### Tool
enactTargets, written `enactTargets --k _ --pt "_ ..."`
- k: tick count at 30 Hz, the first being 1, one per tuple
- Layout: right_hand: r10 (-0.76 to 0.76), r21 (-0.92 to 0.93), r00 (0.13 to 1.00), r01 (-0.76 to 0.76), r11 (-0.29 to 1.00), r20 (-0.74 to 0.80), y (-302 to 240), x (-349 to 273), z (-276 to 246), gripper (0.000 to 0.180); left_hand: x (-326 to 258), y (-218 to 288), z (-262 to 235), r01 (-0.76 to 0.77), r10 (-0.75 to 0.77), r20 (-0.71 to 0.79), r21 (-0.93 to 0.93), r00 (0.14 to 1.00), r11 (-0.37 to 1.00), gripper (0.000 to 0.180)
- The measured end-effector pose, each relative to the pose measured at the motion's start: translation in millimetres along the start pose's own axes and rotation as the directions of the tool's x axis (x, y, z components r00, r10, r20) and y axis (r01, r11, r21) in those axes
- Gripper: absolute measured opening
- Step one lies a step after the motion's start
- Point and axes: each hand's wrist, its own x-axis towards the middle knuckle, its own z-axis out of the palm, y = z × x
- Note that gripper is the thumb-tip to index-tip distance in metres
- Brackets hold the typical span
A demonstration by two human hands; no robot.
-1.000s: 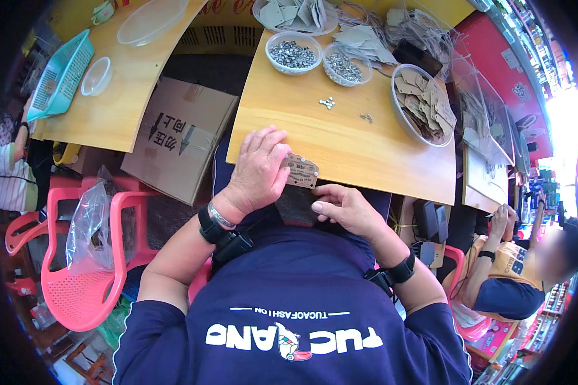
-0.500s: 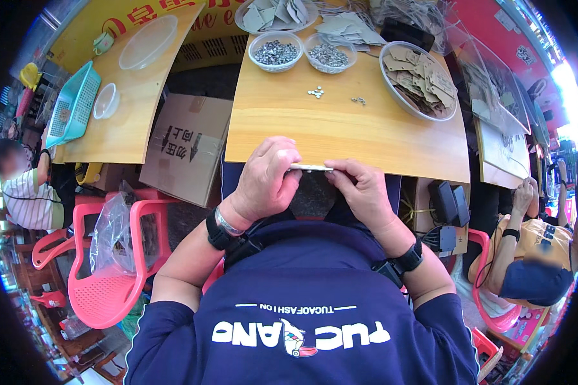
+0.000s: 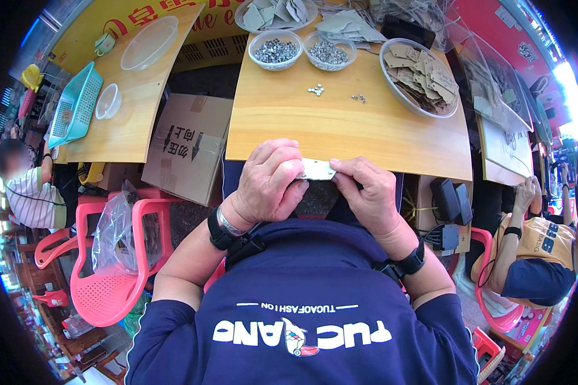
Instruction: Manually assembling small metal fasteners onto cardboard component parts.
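Between my two hands, just off the table's near edge, is a small flat pale piece with small dots along its face. My left hand closes on its left end, with thumb and curled fingers. The right end is pinched by thumb and fingers of my right hand. Beyond them on the wooden table lie a small group of white round bits and a few silvery metal bits.
Two clear bowls of small metal parts stand at the back. A larger bowl of flat tan pieces is at the right. Left are a cardboard box, a pink chair and another table. People sit at both sides.
The pale piece has turned from edge-on so its broad face shows. My hands stay in nearly the same place, still holding both ends.
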Motion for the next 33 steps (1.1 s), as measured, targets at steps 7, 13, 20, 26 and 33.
enactTargets --k 7,13,20,26,33 --pt "-0.033 0.011 0.999 0.033 0.999 -0.003 -2.0 0.0 0.1 0.023 -2.9 -2.7 1.3 -0.06 0.061 -0.036 0.006 0.997 0.998 0.02" --pt "-0.047 0.02 0.999 0.047 0.999 0.001 -3.4 -0.2 1.8 0.023 -3.8 -1.8 -1.3 -0.103 0.104 -0.055 0.017 0.993 0.995 0.018" --pt "-0.025 0.03 0.999 0.024 0.999 0.029 -4.0 -1.3 3.0 0.021 -6.2 -4.2 1.6 -0.13 0.131 -0.112 0.018 0.985 0.991 0.023" --pt "0.022 -0.022 0.996 -0.02 1.0 0.091 -1.9 -0.3 2.8 0.018 -6.4 -5.3 2.2 -0.1 0.101 -0.109 0.015 0.989 0.995 0.024" --pt "0.008 -0.055 0.994 -0.002 0.998 0.109 -5.0 4.1 3.6 0.015 -6.5 -6.9 1.1 -0.077 0.076 -0.076 -0.004 0.994 0.997 0.024"
